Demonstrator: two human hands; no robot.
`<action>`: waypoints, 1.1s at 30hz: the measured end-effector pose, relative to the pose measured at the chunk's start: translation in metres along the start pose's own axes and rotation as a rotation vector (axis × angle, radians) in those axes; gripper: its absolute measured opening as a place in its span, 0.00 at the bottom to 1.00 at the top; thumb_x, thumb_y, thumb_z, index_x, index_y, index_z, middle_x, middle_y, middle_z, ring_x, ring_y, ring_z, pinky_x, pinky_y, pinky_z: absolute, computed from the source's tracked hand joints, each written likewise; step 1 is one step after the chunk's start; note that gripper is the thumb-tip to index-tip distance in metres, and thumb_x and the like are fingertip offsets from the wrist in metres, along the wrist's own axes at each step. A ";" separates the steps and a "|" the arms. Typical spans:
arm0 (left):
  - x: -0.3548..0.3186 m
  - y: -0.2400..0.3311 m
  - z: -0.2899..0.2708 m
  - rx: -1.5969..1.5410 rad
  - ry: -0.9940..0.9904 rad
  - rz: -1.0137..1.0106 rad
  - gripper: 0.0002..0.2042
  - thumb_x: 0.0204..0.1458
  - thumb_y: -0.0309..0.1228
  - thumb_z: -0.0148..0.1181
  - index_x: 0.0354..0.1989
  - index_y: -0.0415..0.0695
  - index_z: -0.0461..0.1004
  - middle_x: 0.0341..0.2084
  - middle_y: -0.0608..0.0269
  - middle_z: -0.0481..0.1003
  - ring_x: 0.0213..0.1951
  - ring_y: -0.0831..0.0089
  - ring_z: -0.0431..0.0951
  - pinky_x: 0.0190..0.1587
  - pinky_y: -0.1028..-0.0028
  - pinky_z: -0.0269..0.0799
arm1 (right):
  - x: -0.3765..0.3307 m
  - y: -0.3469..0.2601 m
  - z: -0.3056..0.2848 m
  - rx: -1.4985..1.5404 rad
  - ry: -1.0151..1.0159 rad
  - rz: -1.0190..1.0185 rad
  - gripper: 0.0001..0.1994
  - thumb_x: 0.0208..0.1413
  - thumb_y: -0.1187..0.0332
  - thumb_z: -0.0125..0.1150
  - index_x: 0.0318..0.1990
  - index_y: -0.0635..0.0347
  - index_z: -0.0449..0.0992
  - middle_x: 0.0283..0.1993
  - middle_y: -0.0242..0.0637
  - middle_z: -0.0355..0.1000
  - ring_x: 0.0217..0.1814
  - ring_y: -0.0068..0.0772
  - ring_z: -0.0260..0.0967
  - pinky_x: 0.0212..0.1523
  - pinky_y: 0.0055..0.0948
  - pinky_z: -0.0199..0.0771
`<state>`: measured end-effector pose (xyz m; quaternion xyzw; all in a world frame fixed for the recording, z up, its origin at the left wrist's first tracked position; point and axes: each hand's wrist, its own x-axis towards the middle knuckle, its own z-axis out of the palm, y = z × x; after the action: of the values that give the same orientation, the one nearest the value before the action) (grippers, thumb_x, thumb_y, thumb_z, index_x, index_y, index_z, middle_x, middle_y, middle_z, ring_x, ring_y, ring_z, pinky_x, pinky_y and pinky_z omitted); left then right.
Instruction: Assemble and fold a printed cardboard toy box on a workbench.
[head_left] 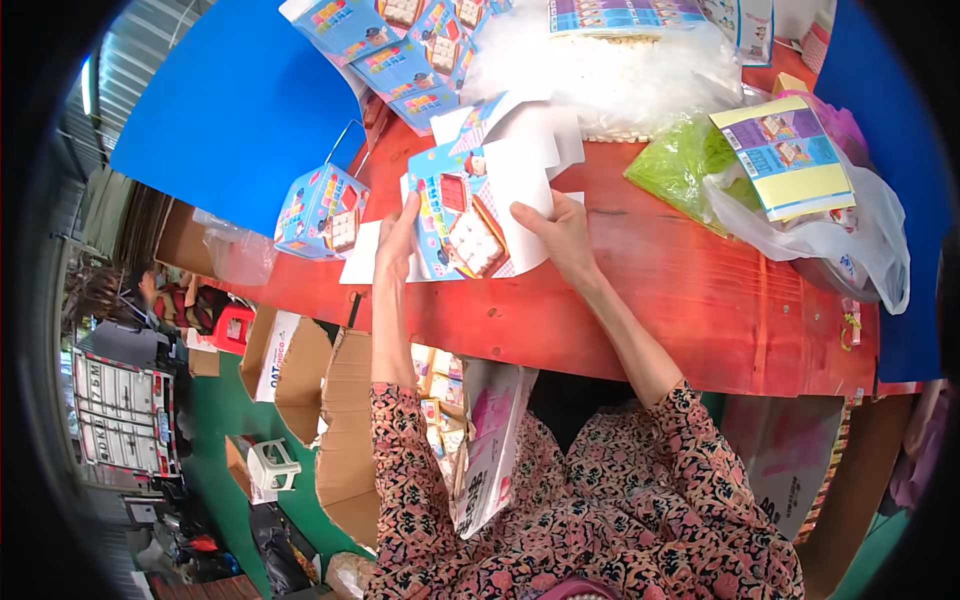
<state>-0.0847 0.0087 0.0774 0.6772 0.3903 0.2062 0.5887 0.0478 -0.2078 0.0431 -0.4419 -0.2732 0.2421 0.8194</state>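
Two hands (left (pixel 397 238), right (pixel 560 235)) grip flat carton (pixel 470 215).

Glossy printed cardboard carton (pixel 470 215); smooth red-painted wooden table (pixel 700 290); crinkled clear plastic bags (pixel 830 240).

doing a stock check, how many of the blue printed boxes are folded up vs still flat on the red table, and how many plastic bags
Folded blue boxes: 1
Flat box in both hands, left hand, right hand, held box: 1
Flat blue boxes stacked at the far edge: about 4, overlapping
Plastic bags, clear, green, white: 3
Total: about 9
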 end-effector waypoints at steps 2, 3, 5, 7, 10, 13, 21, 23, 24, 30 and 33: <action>0.002 -0.007 0.006 -0.266 -0.097 -0.012 0.29 0.54 0.52 0.58 0.50 0.36 0.71 0.45 0.55 0.76 0.46 0.67 0.76 0.50 0.66 0.70 | -0.001 -0.006 0.003 0.071 0.013 0.033 0.13 0.58 0.64 0.61 0.42 0.66 0.77 0.35 0.32 0.77 0.33 0.16 0.72 0.32 0.20 0.72; 0.002 -0.007 0.014 -0.521 -0.200 -0.018 0.26 0.55 0.50 0.58 0.49 0.37 0.72 0.43 0.57 0.77 0.44 0.68 0.78 0.49 0.67 0.72 | 0.002 -0.003 -0.002 0.059 0.015 0.034 0.13 0.58 0.64 0.61 0.42 0.66 0.77 0.35 0.32 0.77 0.33 0.16 0.72 0.32 0.20 0.72; -0.003 -0.003 0.016 -0.575 -0.179 0.048 0.22 0.56 0.45 0.59 0.48 0.38 0.73 0.43 0.58 0.78 0.42 0.70 0.79 0.47 0.68 0.74 | 0.010 0.004 -0.014 0.177 -0.018 0.117 0.18 0.62 0.55 0.55 0.40 0.64 0.78 0.33 0.29 0.76 0.32 0.14 0.70 0.31 0.18 0.69; -0.008 0.005 0.022 -0.585 -0.181 0.093 0.21 0.56 0.44 0.59 0.48 0.38 0.73 0.43 0.58 0.78 0.42 0.71 0.79 0.47 0.69 0.74 | 0.011 0.001 -0.014 0.149 0.045 0.100 0.21 0.63 0.52 0.51 0.39 0.63 0.78 0.32 0.27 0.75 0.31 0.14 0.69 0.31 0.17 0.68; -0.019 0.019 0.026 -0.597 -0.186 0.166 0.20 0.55 0.43 0.60 0.46 0.38 0.74 0.42 0.58 0.78 0.41 0.73 0.79 0.46 0.72 0.75 | 0.009 -0.020 0.003 0.102 0.116 0.086 0.25 0.64 0.47 0.46 0.37 0.62 0.77 0.31 0.25 0.74 0.30 0.14 0.67 0.31 0.16 0.66; -0.030 0.042 0.027 -0.553 -0.221 0.215 0.19 0.55 0.43 0.61 0.42 0.38 0.75 0.39 0.59 0.79 0.38 0.75 0.80 0.44 0.74 0.75 | 0.009 -0.044 0.017 0.048 0.176 0.124 0.27 0.65 0.45 0.43 0.35 0.63 0.76 0.29 0.24 0.72 0.28 0.14 0.65 0.31 0.16 0.65; -0.035 0.077 0.018 -0.514 -0.159 0.350 0.18 0.56 0.43 0.60 0.43 0.39 0.76 0.38 0.61 0.80 0.37 0.75 0.81 0.42 0.74 0.76 | 0.002 -0.080 0.014 -0.087 -0.069 0.022 0.27 0.63 0.44 0.46 0.32 0.63 0.76 0.28 0.27 0.72 0.28 0.15 0.66 0.29 0.19 0.67; -0.034 0.080 0.022 -0.512 -0.130 0.322 0.19 0.55 0.43 0.60 0.46 0.39 0.74 0.40 0.60 0.79 0.39 0.73 0.80 0.44 0.73 0.76 | 0.006 -0.089 0.010 0.079 -0.123 0.187 0.25 0.62 0.46 0.49 0.35 0.64 0.77 0.31 0.28 0.74 0.31 0.17 0.69 0.32 0.20 0.70; -0.032 0.082 0.024 -0.502 -0.130 0.283 0.20 0.55 0.43 0.60 0.48 0.39 0.74 0.42 0.59 0.79 0.40 0.72 0.80 0.45 0.72 0.75 | 0.009 -0.090 0.006 0.247 -0.186 0.341 0.24 0.62 0.48 0.52 0.39 0.65 0.77 0.34 0.30 0.76 0.33 0.19 0.72 0.35 0.21 0.73; -0.014 0.071 0.010 -0.584 -0.170 0.055 0.23 0.51 0.41 0.66 0.51 0.39 0.72 0.45 0.58 0.78 0.44 0.69 0.79 0.50 0.68 0.74 | 0.006 -0.090 -0.016 0.249 -0.514 0.268 0.19 0.48 0.64 0.70 0.44 0.66 0.76 0.41 0.35 0.77 0.41 0.23 0.74 0.43 0.25 0.74; -0.014 0.065 0.016 -0.589 -0.129 -0.022 0.21 0.51 0.40 0.65 0.49 0.39 0.73 0.44 0.57 0.78 0.43 0.69 0.79 0.49 0.68 0.74 | 0.002 -0.087 -0.024 0.076 -0.688 0.279 0.19 0.44 0.70 0.71 0.45 0.66 0.76 0.41 0.35 0.77 0.41 0.22 0.73 0.42 0.24 0.73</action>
<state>-0.0633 -0.0125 0.1386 0.4849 0.2828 0.2606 0.7855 0.0783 -0.2636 0.1071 -0.3371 -0.4607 0.4959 0.6544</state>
